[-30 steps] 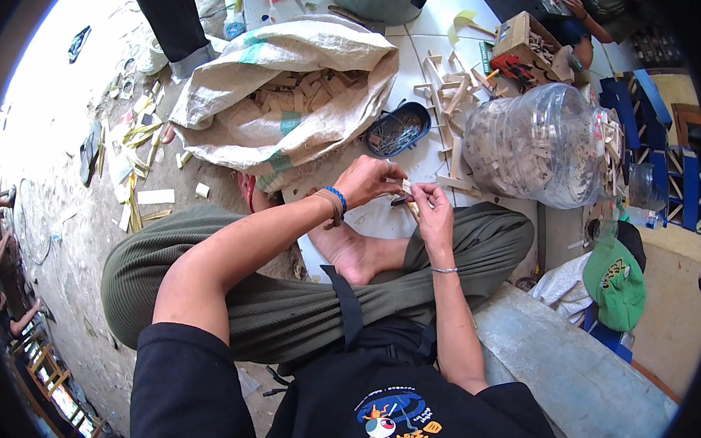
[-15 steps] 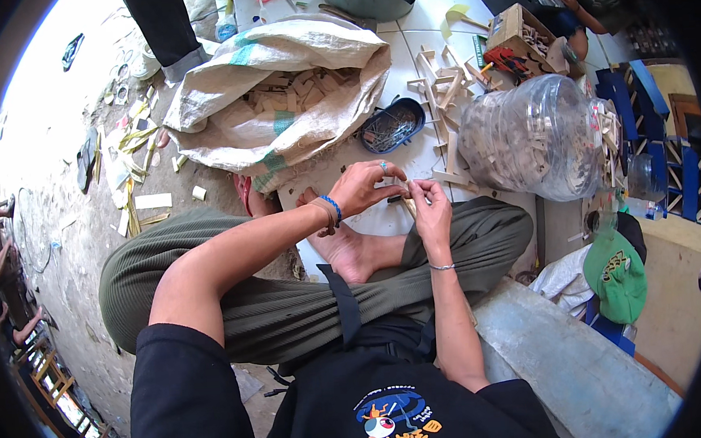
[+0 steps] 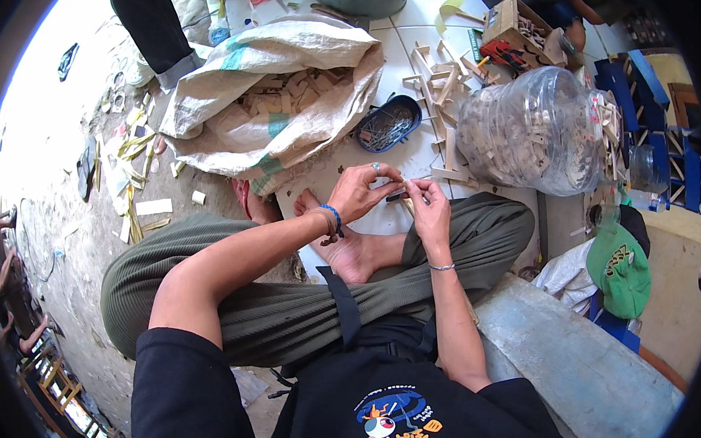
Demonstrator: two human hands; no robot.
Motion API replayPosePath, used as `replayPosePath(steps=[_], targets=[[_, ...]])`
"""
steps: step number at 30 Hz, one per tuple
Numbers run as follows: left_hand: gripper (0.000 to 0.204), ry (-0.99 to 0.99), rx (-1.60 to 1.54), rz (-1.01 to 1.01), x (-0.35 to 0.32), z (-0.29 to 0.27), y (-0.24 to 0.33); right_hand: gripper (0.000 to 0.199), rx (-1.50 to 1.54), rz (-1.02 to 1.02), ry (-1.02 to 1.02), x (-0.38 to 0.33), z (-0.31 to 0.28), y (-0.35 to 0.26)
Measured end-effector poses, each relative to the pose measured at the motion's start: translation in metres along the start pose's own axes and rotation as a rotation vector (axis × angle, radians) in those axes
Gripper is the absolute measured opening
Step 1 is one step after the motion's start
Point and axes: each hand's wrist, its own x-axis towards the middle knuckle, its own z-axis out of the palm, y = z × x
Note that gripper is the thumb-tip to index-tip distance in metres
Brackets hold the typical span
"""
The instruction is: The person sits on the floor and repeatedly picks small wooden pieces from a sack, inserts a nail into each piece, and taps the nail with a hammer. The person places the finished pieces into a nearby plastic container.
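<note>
Since the earlier frame both hands have risen a little and come closer together above the crossed legs; the things on the floor lie as they did.

Going from the left: scraps of pale wood strips (image 3: 131,195) lie on the rough ground. Next is the woven sack (image 3: 280,88), open and filled with small wood blocks. Just to its right is the dark oval dish (image 3: 389,123), which seems to hold nails or pins.

In the middle, the left hand (image 3: 361,193), with a blue bracelet on its wrist and a ring on one finger, has its fingers closed in a pinch on one end of a small thin stick (image 3: 403,193). The right hand (image 3: 427,207) pinches the other end with thumb and fingers closed. The stick is between the two hands, above the bare foot.

To do this step well, I think both pinches should stay near the ends, so the middle of the piece is free and can be seen, and the pressure should be gentle, because such a thin piece can snap.

At the right stand a pile of small wooden frames (image 3: 442,79) and the big clear plastic jug (image 3: 532,130), lying on its side with wood pieces inside.

The stick is mostly covered by the fingers, so its shape and length are hard to tell. Whether the hands hold one piece or two, I cannot tell.
</note>
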Motion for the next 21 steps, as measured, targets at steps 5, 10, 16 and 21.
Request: replayPosePath(steps=[5, 10, 16, 21], targets=[[0.019, 0.08, -0.06, -0.036, -0.004, 0.01, 0.0, 0.026, 0.0, -0.005, -0.021, 0.001, -0.001, 0.0], [0.019, 0.137, -0.093, -0.004, -0.006, 0.015, 0.001, 0.034, -0.122, -0.015, 0.02, -0.005, -0.007, -0.006], [0.017, 0.168, -0.111, 0.012, -0.007, 0.017, 0.0, 0.039, -0.84, -0.199, 0.011, -0.053, -0.045, -0.012], [0.016, 0.174, -0.205, -0.011, -0.006, 0.02, 0.0, 0.033, -1.028, -0.17, -0.073, -0.076, -0.057, -0.007]])
